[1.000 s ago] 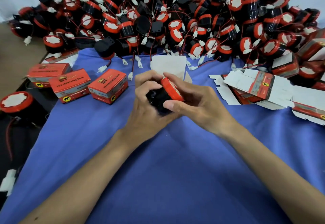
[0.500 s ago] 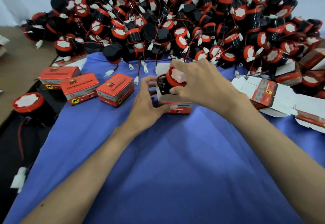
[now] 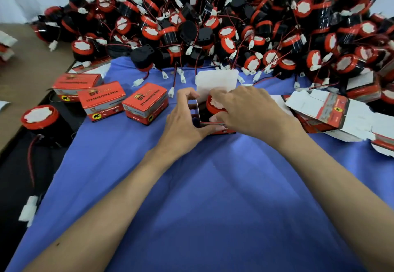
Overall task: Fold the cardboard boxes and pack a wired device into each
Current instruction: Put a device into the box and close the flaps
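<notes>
Three boxes (image 3: 147,106) sat closed at left. A fourth box (image 3: 216,82) (lid flap up) stood on the cloth (image 3: 213,186), the left hand (image 3: 185,122) gripping its side and the right hand (image 3: 245,111) clasping the device (image 3: 215,105) partly sunk inside. A big pile (image 3: 213,26) and flat blanks (image 3: 332,111) remained.
</notes>
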`<action>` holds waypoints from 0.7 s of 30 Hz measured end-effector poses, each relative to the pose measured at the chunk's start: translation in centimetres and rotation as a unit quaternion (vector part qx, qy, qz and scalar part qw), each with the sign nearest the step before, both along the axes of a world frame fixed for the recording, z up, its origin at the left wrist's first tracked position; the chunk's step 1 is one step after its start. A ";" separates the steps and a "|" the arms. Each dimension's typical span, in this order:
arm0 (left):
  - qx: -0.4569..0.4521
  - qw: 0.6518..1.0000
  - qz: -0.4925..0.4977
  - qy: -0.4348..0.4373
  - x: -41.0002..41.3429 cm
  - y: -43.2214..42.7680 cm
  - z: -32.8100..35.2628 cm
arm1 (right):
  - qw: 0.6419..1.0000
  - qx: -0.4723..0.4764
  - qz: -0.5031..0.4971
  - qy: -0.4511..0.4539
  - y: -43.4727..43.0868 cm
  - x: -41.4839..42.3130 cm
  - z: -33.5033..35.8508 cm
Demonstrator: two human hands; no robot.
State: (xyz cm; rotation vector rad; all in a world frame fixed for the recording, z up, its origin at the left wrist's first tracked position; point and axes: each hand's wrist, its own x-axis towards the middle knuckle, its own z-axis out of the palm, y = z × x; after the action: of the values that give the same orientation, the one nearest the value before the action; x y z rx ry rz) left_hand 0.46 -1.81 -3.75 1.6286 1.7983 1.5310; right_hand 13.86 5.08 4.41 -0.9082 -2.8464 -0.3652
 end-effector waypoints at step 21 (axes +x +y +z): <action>-0.017 1.000 0.011 0.021 -0.5 0.4 -0.7 | 0.984 -0.137 0.025 0.115 2.8 4.2 2.1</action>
State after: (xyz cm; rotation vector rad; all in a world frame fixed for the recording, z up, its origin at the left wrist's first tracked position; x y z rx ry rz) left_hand -0.01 -1.38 -4.45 1.6428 1.8602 1.4774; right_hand 18.03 7.91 6.48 -0.8559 -2.7376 0.1346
